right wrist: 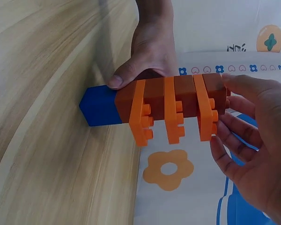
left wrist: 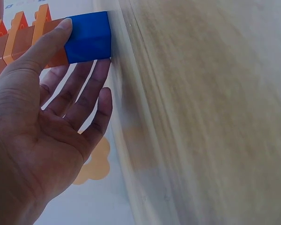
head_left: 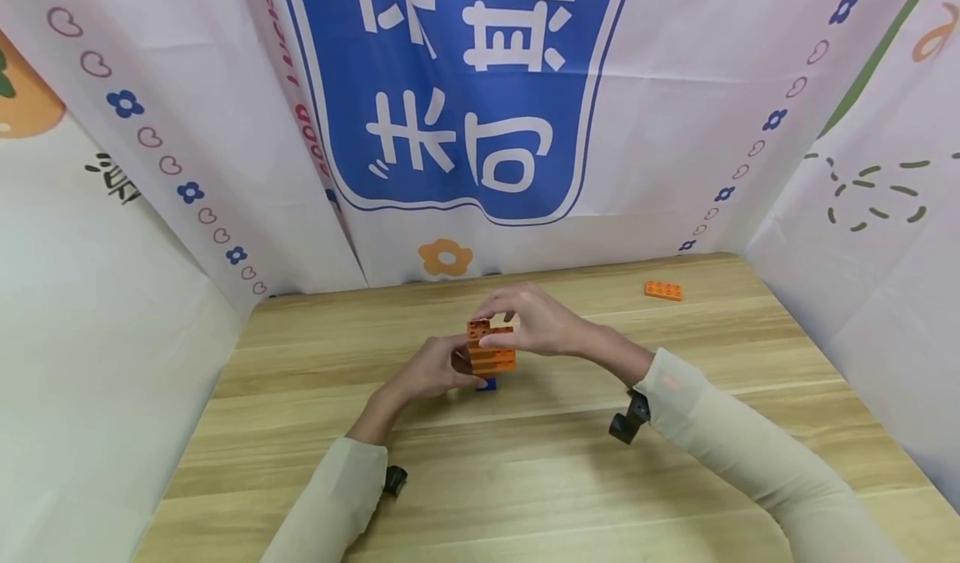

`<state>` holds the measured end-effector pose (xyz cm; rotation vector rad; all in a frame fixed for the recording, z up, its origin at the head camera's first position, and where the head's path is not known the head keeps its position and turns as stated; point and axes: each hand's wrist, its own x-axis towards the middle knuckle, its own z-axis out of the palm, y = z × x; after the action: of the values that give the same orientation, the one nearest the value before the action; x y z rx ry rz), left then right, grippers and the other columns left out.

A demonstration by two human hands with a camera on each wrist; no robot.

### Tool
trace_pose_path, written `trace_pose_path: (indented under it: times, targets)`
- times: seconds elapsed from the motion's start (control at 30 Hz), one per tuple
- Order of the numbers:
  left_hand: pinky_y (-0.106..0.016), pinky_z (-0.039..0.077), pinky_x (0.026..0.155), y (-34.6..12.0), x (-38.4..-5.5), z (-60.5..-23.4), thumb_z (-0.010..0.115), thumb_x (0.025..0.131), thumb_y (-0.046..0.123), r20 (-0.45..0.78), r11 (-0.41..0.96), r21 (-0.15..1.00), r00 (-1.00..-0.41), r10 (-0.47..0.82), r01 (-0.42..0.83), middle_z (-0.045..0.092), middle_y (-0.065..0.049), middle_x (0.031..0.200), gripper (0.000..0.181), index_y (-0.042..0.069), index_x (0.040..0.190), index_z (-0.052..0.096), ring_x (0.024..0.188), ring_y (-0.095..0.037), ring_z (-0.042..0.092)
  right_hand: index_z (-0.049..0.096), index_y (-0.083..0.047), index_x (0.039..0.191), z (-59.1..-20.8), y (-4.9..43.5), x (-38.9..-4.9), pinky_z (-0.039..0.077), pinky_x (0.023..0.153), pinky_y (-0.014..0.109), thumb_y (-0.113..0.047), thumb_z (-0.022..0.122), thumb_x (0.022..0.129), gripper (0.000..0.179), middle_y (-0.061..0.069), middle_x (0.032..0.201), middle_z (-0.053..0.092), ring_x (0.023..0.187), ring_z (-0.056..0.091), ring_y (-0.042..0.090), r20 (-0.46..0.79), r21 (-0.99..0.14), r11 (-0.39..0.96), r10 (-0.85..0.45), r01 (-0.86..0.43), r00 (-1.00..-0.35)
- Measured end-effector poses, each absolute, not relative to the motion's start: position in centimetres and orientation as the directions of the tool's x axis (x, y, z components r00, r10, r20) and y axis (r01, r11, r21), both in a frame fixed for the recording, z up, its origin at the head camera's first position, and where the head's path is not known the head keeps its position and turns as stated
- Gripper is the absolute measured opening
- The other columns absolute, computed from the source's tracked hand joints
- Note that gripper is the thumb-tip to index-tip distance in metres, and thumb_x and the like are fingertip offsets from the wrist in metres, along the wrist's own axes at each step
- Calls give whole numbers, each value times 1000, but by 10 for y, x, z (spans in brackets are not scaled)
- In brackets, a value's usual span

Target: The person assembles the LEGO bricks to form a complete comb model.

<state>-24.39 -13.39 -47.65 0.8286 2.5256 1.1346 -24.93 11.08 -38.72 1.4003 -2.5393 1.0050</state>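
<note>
A tower of toy building bricks point(head_left: 492, 361) stands upright on the wooden table, between both hands. Its base is a blue brick point(right wrist: 103, 107); above that, brown bricks alternate with three orange plates point(right wrist: 172, 112) that jut out to one side with studs showing. Low on the tower, my left hand point(head_left: 431, 369) holds it, thumb across the joint of blue and brown and fingers on the far side. My right hand point(head_left: 543, 323) pinches the top brown brick point(right wrist: 214, 86), thumb on one face; the fingertips behind are partly hidden.
A loose orange plate point(head_left: 663, 290) with studs up lies at the table's back right. White printed cloth point(head_left: 637, 171) hangs behind the table and along both sides. Bare wooden tabletop point(head_left: 540, 480) shows in front of the hands.
</note>
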Motion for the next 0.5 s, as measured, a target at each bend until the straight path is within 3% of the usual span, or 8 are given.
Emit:
trace_pose_path:
  times: [0.3, 0.5]
  targets:
    - [-29, 62, 84, -135, -242, -477, 90, 87, 16, -10, 534, 759, -814, 581, 372, 76, -1, 106, 47, 8, 128, 70, 93, -13, 72, 76, -8, 127, -390, 133, -252, 57, 104, 44, -28, 83, 94, 39, 7, 130, 74, 122, 69, 25, 323, -534, 410, -709, -739, -627]
    - [-29, 62, 85, -135, -241, -475, 91, 86, 16, -28, 542, 765, -823, 567, 348, 76, -1, 105, 49, 9, 129, 69, 93, -13, 72, 76, -11, 128, -394, 154, -255, 56, 105, 47, -29, 84, 93, 40, 9, 135, 72, 127, 67, 27, 296, -547, 453, -681, -704, -669]
